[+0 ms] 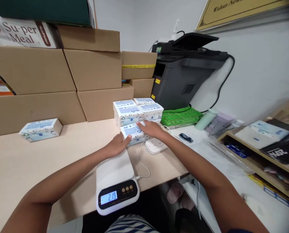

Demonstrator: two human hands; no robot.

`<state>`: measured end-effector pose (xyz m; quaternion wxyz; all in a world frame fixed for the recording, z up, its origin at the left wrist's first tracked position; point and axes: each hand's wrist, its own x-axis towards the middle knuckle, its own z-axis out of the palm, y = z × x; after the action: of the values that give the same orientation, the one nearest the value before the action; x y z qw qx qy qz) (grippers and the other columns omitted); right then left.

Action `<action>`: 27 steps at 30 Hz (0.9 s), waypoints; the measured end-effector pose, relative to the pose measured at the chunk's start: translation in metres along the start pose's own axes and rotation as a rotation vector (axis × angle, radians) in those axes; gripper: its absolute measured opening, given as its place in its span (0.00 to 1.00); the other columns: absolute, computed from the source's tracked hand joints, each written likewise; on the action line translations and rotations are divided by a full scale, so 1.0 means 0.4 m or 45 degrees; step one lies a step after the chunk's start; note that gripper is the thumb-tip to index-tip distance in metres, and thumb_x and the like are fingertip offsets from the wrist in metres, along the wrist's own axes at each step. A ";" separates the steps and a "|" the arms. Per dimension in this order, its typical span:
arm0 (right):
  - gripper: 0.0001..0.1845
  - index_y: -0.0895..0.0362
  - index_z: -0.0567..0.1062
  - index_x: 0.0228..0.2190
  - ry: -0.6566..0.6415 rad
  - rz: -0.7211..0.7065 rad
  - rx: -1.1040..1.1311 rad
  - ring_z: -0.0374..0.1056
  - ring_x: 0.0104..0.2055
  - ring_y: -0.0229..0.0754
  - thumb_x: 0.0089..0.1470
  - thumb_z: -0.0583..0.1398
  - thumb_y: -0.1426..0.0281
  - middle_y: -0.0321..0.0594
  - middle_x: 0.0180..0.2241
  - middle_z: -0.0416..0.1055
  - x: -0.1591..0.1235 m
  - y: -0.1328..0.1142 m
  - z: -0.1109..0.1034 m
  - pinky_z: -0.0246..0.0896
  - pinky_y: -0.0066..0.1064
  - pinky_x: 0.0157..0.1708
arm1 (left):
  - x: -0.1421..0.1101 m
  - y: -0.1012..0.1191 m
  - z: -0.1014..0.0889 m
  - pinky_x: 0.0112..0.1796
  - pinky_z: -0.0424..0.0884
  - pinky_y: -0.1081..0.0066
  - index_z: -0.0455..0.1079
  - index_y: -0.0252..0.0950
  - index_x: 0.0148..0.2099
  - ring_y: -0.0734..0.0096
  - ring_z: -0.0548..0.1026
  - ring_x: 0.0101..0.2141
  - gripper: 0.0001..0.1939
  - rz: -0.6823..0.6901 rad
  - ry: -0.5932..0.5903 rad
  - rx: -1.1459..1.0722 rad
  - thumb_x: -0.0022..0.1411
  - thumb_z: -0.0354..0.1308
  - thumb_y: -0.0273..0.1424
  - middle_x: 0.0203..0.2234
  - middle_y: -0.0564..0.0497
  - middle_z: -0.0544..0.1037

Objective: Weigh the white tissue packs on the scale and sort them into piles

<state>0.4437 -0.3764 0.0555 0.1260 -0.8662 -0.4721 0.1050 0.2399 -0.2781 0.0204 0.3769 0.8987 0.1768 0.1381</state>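
Observation:
A white and blue tissue pack (132, 130) sits between my two hands, in front of a stack of similar tissue packs (130, 111). At its near left end is my left hand (117, 144), thumb pressed to the pack and the other fingers partly hidden. My right hand (150, 128) grips it from the upper right, thumb on top. Just below my left hand lies a white digital scale (115, 170), its lit display showing 219 with a small mark before it. Another tissue pack (41, 129) lies apart on the left of the table.
Cardboard boxes (93, 69) are stacked along the back. A dark printer (180, 74) stands behind a green pack (180, 116) on the right. A white power strip (155, 145) and cable lie near my right forearm. A wooden shelf (263, 155) is at far right.

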 end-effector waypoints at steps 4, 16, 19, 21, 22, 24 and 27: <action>0.42 0.61 0.74 0.62 0.178 -0.059 0.050 0.73 0.64 0.65 0.72 0.39 0.45 0.58 0.57 0.80 -0.096 0.001 -0.031 0.67 0.49 0.60 | -0.102 0.055 -0.014 0.76 0.45 0.45 0.51 0.43 0.79 0.50 0.52 0.77 0.37 0.131 0.114 -0.008 0.78 0.38 0.55 0.78 0.44 0.55; 0.49 0.57 0.70 0.68 -0.101 -0.478 0.308 0.79 0.48 0.64 0.65 0.45 0.35 0.49 0.35 0.83 -0.214 -0.062 0.125 0.71 0.59 0.55 | -0.408 0.059 -0.067 0.74 0.53 0.41 0.52 0.51 0.80 0.48 0.50 0.78 0.39 -0.467 0.054 -0.808 0.75 0.34 0.59 0.78 0.54 0.57; 0.57 0.55 0.60 0.74 -0.123 -0.455 0.634 0.74 0.59 0.65 0.60 0.42 0.29 0.55 0.55 0.79 -0.204 -0.048 0.150 0.67 0.62 0.61 | -0.450 0.002 -0.043 0.76 0.45 0.43 0.39 0.53 0.82 0.51 0.41 0.79 0.41 -0.640 0.209 -0.683 0.74 0.31 0.61 0.80 0.59 0.42; 0.61 0.52 0.50 0.76 -0.181 -0.503 0.903 0.59 0.74 0.65 0.58 0.42 0.27 0.56 0.73 0.61 -0.206 -0.040 0.174 0.57 0.62 0.70 | -0.453 -0.032 -0.026 0.76 0.39 0.44 0.30 0.53 0.82 0.52 0.36 0.79 0.42 -0.636 0.327 -0.614 0.74 0.28 0.62 0.80 0.60 0.33; 0.60 0.51 0.46 0.77 -0.244 -0.525 1.014 0.49 0.79 0.63 0.58 0.43 0.27 0.53 0.78 0.50 -0.209 -0.038 0.191 0.50 0.62 0.74 | -0.447 -0.046 -0.016 0.76 0.37 0.45 0.28 0.52 0.82 0.53 0.35 0.79 0.43 -0.596 0.374 -0.603 0.73 0.26 0.62 0.80 0.60 0.31; 0.58 0.47 0.39 0.78 -0.353 -0.550 1.181 0.35 0.82 0.57 0.59 0.44 0.28 0.46 0.81 0.34 -0.218 -0.036 0.232 0.37 0.60 0.78 | -0.423 -0.068 0.008 0.76 0.36 0.46 0.25 0.50 0.82 0.52 0.34 0.79 0.44 -0.492 0.410 -0.641 0.73 0.24 0.62 0.80 0.58 0.28; 0.56 0.44 0.31 0.77 -0.359 -0.616 1.324 0.27 0.83 0.52 0.62 0.43 0.30 0.41 0.81 0.26 -0.222 -0.032 0.287 0.29 0.58 0.79 | -0.375 -0.091 0.038 0.76 0.42 0.45 0.19 0.46 0.81 0.50 0.31 0.79 0.47 -0.377 0.386 -0.774 0.73 0.27 0.63 0.80 0.54 0.24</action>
<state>0.3516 -0.4310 -0.0436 0.4905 -0.5361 -0.5549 0.4051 0.1031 -0.3271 -0.0337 0.6121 0.6796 0.3097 0.2600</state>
